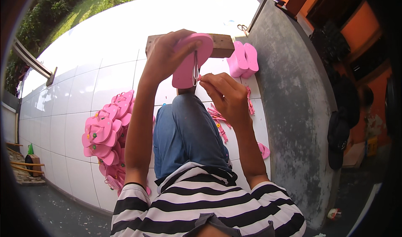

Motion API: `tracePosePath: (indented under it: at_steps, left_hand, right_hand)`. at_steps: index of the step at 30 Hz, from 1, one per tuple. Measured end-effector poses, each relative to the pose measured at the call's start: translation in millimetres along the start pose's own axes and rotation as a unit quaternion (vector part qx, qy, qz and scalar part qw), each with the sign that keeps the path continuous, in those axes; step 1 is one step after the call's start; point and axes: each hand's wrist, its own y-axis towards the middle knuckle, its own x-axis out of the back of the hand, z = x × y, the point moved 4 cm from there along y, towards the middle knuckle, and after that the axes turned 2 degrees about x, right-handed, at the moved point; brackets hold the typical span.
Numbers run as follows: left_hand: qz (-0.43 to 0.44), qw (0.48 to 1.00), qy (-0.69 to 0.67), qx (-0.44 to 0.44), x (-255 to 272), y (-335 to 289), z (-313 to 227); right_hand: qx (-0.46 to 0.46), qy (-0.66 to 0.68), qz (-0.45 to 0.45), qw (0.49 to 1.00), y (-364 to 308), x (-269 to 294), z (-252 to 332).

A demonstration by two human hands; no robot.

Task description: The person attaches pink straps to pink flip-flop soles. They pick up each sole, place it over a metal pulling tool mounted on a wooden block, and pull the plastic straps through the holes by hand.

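Note:
My left hand (162,57) is closed around a pink flip-flop sole (182,74), its thumb lying across the upper face. Against that face hangs a thin looped metal wire tool (195,72), its upper end near the sole's toe part. My right hand (229,95) pinches a small pink strap end (199,77) beside the wire's lower loop; most of the strap is hidden by the fingers. Behind the sole stands a wooden block (223,47), above my knees.
Loose pink straps (218,117) lie on the white tiles right of my legs. Stacked pink soles (238,61) stand beyond them. To the left is a heap of pink flip-flops (102,132). Scissors (243,28) lie near the grey wall (293,111).

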Motion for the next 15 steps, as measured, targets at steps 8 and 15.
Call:
tracePosePath:
  at_steps: [8,15]
  left_hand:
    - [-0.022,1.0,-0.019,-0.002,-0.2,1.1,1.7]
    - [-0.053,0.998,-0.019,0.003,0.5,-11.2,-3.7]
  right_hand:
    - [0.044,0.017,0.019,0.999,5.0,-1.2,-6.3]
    - [-0.153,0.121,0.015,0.981,-2.0,-5.4,-16.7]
